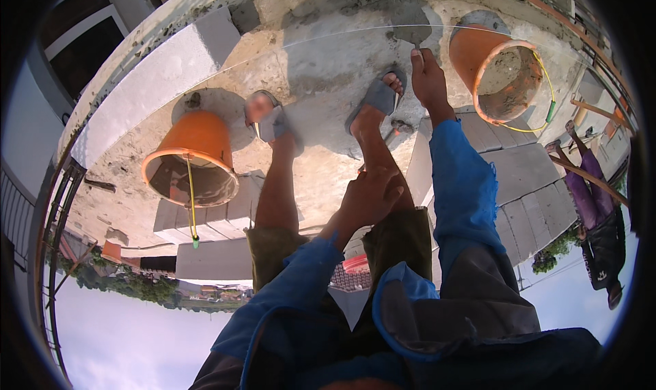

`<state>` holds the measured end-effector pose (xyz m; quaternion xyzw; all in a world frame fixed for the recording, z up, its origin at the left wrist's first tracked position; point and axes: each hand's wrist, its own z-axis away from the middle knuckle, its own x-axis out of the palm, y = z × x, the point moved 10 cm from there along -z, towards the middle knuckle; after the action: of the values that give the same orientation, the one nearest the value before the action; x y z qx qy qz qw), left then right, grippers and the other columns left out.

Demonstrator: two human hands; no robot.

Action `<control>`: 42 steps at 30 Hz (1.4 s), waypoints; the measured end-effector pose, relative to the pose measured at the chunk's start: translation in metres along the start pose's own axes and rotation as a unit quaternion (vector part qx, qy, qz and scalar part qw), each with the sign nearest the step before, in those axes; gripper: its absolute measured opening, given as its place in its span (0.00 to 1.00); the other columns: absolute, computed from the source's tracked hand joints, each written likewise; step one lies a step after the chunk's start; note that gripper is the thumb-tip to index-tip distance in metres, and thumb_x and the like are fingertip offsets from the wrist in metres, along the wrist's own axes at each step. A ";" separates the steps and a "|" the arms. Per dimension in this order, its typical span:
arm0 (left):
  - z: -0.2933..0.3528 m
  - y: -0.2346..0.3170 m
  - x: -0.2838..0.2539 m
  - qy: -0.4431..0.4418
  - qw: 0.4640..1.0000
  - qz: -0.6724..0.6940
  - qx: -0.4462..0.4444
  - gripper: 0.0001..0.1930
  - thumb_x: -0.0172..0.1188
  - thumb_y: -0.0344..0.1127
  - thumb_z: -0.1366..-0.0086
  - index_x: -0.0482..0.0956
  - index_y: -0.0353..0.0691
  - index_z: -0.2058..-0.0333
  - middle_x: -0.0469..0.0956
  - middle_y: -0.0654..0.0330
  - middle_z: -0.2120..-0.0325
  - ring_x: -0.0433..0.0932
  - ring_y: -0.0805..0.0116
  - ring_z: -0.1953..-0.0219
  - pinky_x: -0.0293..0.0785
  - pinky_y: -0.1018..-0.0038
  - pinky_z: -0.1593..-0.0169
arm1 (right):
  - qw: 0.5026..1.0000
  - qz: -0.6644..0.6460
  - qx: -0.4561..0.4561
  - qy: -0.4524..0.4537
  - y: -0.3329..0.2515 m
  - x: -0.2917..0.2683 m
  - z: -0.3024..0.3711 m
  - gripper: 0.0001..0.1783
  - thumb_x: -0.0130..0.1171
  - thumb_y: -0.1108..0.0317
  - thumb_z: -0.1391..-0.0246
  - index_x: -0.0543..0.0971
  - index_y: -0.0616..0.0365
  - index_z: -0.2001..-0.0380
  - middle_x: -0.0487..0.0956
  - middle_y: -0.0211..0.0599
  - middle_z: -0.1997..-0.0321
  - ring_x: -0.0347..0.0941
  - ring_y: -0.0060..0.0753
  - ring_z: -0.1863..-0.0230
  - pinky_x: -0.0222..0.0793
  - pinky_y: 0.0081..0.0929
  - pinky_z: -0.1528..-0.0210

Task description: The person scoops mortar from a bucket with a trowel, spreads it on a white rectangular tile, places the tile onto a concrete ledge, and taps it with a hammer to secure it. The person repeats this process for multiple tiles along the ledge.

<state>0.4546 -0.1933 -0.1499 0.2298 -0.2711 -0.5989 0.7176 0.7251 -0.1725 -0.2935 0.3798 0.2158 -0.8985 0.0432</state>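
My right hand [430,82] reaches forward, its fingers closed round the handle of a trowel [412,33]. Grey mortar covers the trowel's blade, which is over a wet grey patch on the rough floor. In front of my right lower leg is my left hand [369,197], its fingers curled in. What they hold, if anything, is hidden. Just beyond that hand, a tool with a dark head [402,126] and a reddish handle runs partly behind my shin. An orange bucket [471,48] with a yellow handle lies tilted right of the trowel, grey residue inside.
Another orange bucket [198,134] stands left of my sandalled feet. A taut white string [307,40] crosses ahead. Pale blocks form a low wall [164,72] at left; stacked grey blocks [529,175] are at right. Another person [601,219] is at far right, beside wooden poles [589,178].
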 end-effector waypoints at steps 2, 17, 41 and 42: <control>-0.003 0.000 -0.005 0.004 1.000 0.000 -0.001 0.26 0.63 0.48 0.26 0.77 0.38 0.37 0.81 0.41 0.44 0.80 0.38 0.43 0.76 0.50 0.39 | 0.998 0.042 -0.015 -0.035 -0.016 0.009 0.011 0.23 0.49 0.46 0.25 0.76 0.58 0.51 0.86 0.55 0.62 0.83 0.63 0.58 0.76 0.54 0.54; -0.013 0.009 -0.008 -0.014 1.000 -0.007 -0.011 0.25 0.62 0.49 0.25 0.78 0.41 0.37 0.81 0.41 0.44 0.80 0.36 0.42 0.76 0.50 0.38 | 0.935 0.257 -0.189 -0.153 -0.046 -0.005 0.063 0.19 0.59 0.52 0.29 0.78 0.50 0.43 0.82 0.50 0.51 0.83 0.62 0.55 0.79 0.57 0.54; 0.214 0.035 -0.051 0.073 0.933 -0.320 -0.147 0.28 0.72 0.53 0.33 0.81 0.44 0.40 0.80 0.46 0.42 0.69 0.38 0.31 0.69 0.46 0.31 | 0.965 0.231 -0.117 -0.038 0.140 -0.127 0.013 0.20 0.48 0.60 0.30 0.83 0.67 0.57 0.85 0.64 0.56 0.86 0.64 0.65 0.82 0.60 0.55; 0.200 0.033 -0.042 0.060 0.933 -0.312 -0.171 0.28 0.71 0.54 0.32 0.81 0.46 0.40 0.79 0.47 0.41 0.68 0.38 0.30 0.69 0.45 0.31 | 0.965 0.213 -0.145 -0.037 0.140 -0.126 0.011 0.23 0.45 0.59 0.28 0.80 0.70 0.53 0.85 0.65 0.58 0.85 0.66 0.68 0.81 0.61 0.55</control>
<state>0.3406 -0.1466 0.0164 0.2122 -0.0359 -0.8151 0.5379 0.8409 -0.3150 -0.2479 0.3735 0.2565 -0.8408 0.2963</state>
